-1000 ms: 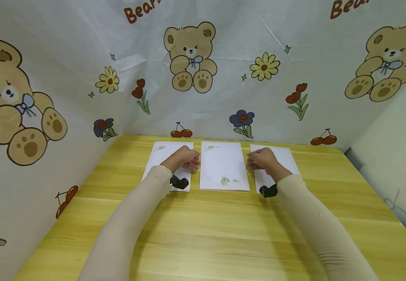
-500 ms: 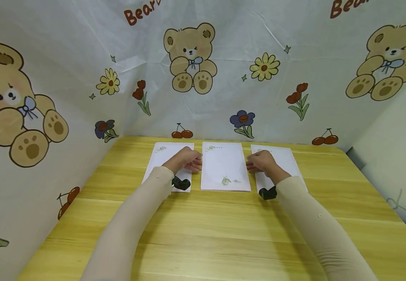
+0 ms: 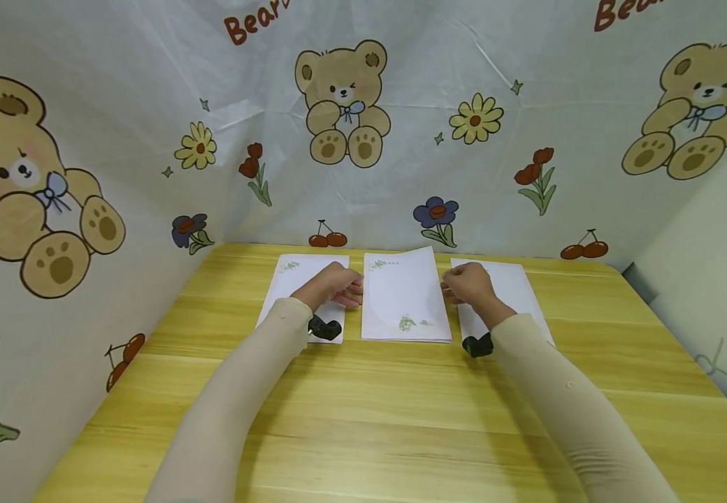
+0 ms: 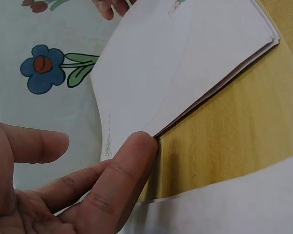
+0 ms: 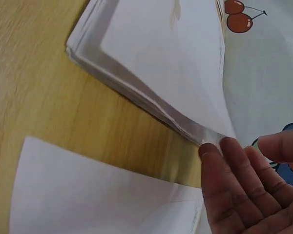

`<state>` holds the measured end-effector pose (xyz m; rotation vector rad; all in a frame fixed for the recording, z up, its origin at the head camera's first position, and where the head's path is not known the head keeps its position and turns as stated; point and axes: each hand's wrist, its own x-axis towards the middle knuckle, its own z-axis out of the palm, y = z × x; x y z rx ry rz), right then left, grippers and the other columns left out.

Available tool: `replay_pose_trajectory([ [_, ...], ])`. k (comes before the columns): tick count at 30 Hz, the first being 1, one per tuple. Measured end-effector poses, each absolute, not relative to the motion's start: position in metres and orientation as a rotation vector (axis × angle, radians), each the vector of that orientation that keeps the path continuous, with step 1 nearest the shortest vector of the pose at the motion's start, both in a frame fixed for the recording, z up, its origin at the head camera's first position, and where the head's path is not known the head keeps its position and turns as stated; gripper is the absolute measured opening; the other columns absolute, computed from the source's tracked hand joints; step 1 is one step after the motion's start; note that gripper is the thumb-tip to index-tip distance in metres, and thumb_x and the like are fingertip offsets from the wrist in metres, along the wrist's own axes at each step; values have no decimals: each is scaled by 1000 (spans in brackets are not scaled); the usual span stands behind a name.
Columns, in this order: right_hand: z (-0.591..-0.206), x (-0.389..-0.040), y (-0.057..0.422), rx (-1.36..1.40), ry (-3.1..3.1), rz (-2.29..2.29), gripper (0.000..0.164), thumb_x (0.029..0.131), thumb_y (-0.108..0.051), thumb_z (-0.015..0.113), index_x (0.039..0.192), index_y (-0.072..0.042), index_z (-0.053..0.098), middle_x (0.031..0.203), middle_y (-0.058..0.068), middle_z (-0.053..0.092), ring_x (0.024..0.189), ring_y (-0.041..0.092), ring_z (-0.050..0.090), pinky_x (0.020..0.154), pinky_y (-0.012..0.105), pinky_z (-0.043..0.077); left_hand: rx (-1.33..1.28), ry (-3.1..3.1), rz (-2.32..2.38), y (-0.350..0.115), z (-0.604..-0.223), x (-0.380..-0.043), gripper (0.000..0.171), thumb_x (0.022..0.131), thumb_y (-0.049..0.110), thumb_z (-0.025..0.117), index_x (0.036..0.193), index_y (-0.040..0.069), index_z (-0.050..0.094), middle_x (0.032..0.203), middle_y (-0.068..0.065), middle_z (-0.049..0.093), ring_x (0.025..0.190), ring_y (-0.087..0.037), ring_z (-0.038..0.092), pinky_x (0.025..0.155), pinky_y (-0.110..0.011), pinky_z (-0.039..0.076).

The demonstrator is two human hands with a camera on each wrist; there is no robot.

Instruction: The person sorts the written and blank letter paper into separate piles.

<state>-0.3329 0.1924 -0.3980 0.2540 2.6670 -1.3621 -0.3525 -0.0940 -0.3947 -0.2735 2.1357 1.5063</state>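
Middle paper stack [image 3: 406, 300]: this lay on the bench [image 3: 363, 419], between the left-hand paper [image 3: 284, 283] and the right-hand paper [image 3: 514, 286], touching neither. Half a second earlier its top sheet [image 5: 171, 73] lay flat at every visible corner. At inspection the far right corner had risen, and the sheet bowed upward along that side. The right wrist view showed a gap running under its right edge, with the remaining sheets left lying on the bench.

Your right hand [image 3: 468, 283] sat at that raised corner, slightly higher than before. Its visible fingers were extended, with their tips at the sheet's edge, and the thumb stood apart; no pinch could be confirmed, as part of the hand was hidden. Your left hand [image 3: 338, 285] had hardly moved. It was spread, with a fingertip against the left edge of the stack and the thumb clear of the paper.

In judgement, you had begun to part the top sheet from the stack on the right side only. The left side appeared to rest on the pile, so separation was rated as partial. A slip at the right fingertips would probably have let the corner drop back.
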Motion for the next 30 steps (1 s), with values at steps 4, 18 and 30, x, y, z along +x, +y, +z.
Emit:
replay_pose_trajectory([
  [4,-402,-335,190,294,2594,-1473,34,96,-20,60,123,0,64,118,21,68,88,22,73,79,33,63,-276,2137,1507,-93,-397,-354,29,99,23,55,115,-1,58,105,-11,64,73,-20,71,70,-30,64],
  [18,-410,-337,195,311,2434,-1601,42,97,-19,60,135,0,53,115,10,57,87,13,55,70,21,53,-266,2172,1619,-91,-397,-350,27,97,16,59,115,-5,60,105,-14,69,69,-18,72,66,-29,63],
  [30,-406,-336,206,238,2332,-1760,48,99,-21,59,142,-3,48,111,4,56,86,9,56,70,18,53,-282,2201,1687,-82,-403,-354,37,95,22,67,122,-3,61,113,-16,69,78,-18,73,68,-27,63],
])
